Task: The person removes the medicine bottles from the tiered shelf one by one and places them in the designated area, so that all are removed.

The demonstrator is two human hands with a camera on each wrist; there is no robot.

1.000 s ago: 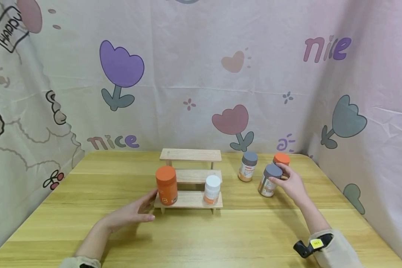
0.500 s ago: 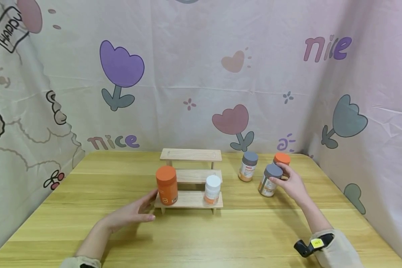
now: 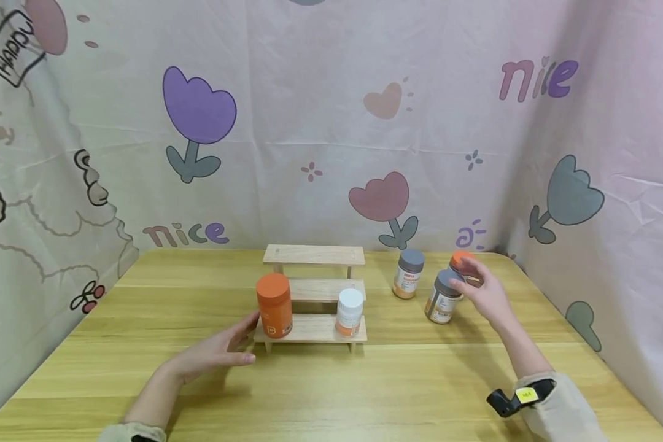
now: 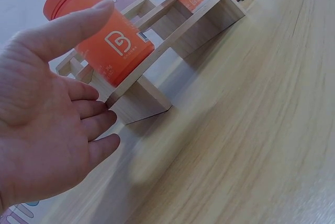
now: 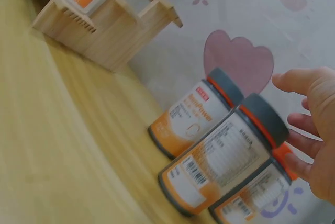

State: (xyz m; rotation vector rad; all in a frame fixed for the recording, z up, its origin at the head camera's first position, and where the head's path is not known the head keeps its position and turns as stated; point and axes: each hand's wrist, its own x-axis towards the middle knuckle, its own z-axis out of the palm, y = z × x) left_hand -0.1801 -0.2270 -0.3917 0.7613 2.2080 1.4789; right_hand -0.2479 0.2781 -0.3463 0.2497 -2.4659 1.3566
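Note:
A three-step wooden stand (image 3: 315, 329) bears an orange jar (image 3: 274, 310) and a white-capped bottle (image 3: 349, 313) on its lowest step. By the stand's left end my left hand (image 3: 215, 353) has its thumb extended and its fingertips at the wood; whether they touch is unclear. At the right stand a front grey-capped bottle (image 3: 441, 302), another grey-capped bottle (image 3: 409, 276) and an orange-capped bottle (image 3: 460, 258) partly hidden behind. My right hand (image 3: 487, 296) hovers just over the front bottle's lid, thumb and fingers apart, as the right wrist view (image 5: 322, 124) shows.
A wooden tabletop (image 3: 320, 393) carries everything. Behind and on both sides hangs a patterned cloth (image 3: 298, 110). The stand's middle step (image 3: 315, 290) and top step (image 3: 314, 255) rise toward the back.
My right hand has let go of the front grey-capped bottle and lifted slightly up and to the right. The bottle stays upright in place. My left hand has not moved.

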